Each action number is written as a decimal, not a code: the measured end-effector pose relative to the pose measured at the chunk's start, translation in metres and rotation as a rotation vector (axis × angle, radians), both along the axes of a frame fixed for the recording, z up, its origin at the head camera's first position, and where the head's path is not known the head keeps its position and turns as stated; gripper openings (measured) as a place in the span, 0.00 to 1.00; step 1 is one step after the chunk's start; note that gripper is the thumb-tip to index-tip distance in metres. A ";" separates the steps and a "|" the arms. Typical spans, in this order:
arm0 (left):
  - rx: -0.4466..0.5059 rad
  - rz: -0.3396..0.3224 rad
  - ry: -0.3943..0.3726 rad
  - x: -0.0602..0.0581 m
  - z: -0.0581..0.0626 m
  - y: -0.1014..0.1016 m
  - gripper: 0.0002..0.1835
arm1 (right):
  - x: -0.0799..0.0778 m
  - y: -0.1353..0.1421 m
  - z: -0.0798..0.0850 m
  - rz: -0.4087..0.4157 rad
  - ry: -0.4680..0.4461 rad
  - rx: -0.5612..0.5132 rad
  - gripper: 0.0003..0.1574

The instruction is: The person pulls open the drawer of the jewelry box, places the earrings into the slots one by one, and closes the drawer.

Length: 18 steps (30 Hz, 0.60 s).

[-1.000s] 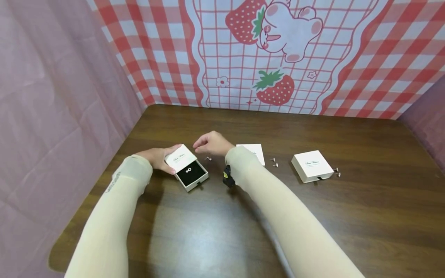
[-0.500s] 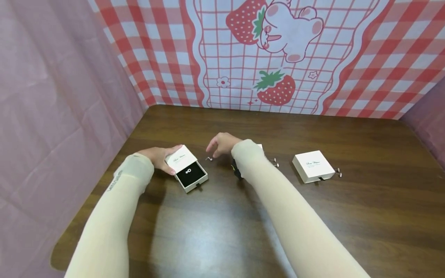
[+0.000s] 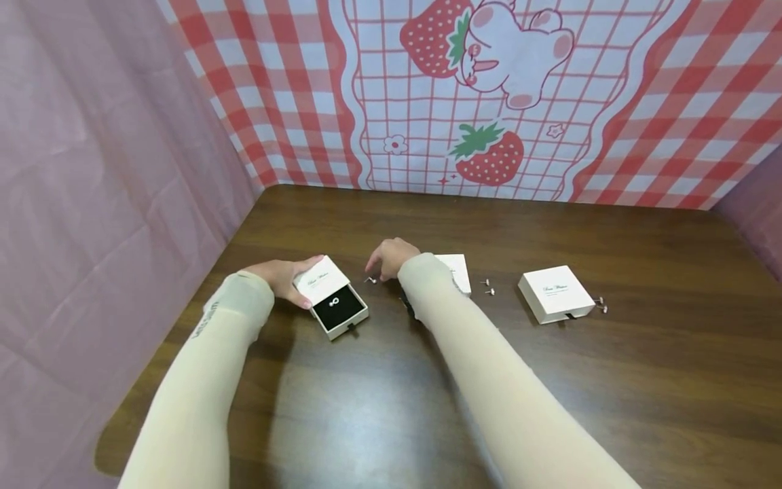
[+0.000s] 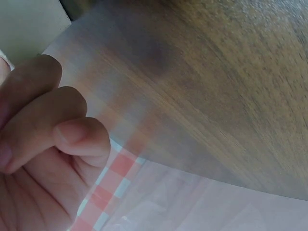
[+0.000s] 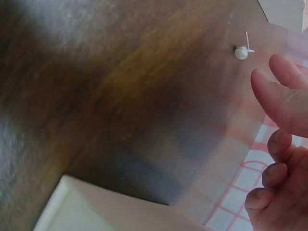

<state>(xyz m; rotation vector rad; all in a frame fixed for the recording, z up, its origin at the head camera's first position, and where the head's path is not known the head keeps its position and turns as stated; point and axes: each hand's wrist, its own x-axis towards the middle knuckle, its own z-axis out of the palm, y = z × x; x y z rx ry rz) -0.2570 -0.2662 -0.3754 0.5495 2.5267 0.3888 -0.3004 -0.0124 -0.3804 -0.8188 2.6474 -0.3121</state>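
My left hand (image 3: pixel 282 278) grips a white jewelry box (image 3: pixel 320 280), thumb at its near side and fingers at the far side. Its drawer is slid partly out, showing a black lining (image 3: pixel 339 312) with a pearl earring (image 3: pixel 333 301) on it. A second pearl earring (image 5: pixel 241 53) with a thin post lies on the table, right of that box. My right hand (image 3: pixel 391 258) is just over it, thumb and index finger extended toward the earring but apart from it in the right wrist view. The other fingers (image 5: pixel 274 174) are curled in. Nothing is in that hand.
Another white box (image 3: pixel 458 272) stands behind the right forearm, partly hidden, with a pair of earrings (image 3: pixel 489 291) beside it. Farther right is a third white box (image 3: pixel 556 291), a pair of earrings (image 3: pixel 603 309) by its right side. A checked cloth (image 3: pixel 305 102) hangs behind the table.
My right hand has moved right, away from the box, and lowered to the loose earring, its fingers spreading. The left hand keeps its grip on the box.
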 end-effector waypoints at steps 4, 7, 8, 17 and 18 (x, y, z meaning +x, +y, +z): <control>-0.007 0.011 -0.005 0.001 0.001 0.001 0.56 | -0.001 -0.002 -0.004 -0.026 -0.002 -0.003 0.23; -0.018 0.024 -0.013 0.001 0.002 0.002 0.56 | 0.001 -0.003 -0.005 -0.012 0.023 0.003 0.23; -0.017 0.024 -0.013 0.002 0.003 0.002 0.56 | 0.002 -0.004 -0.004 0.005 0.042 0.010 0.24; 0.030 -0.009 -0.009 -0.005 -0.005 -0.007 0.59 | 0.003 -0.005 -0.010 0.132 0.149 0.090 0.23; 0.035 -0.014 -0.006 -0.006 -0.007 -0.008 0.59 | 0.003 -0.005 -0.010 0.135 0.147 0.096 0.22</control>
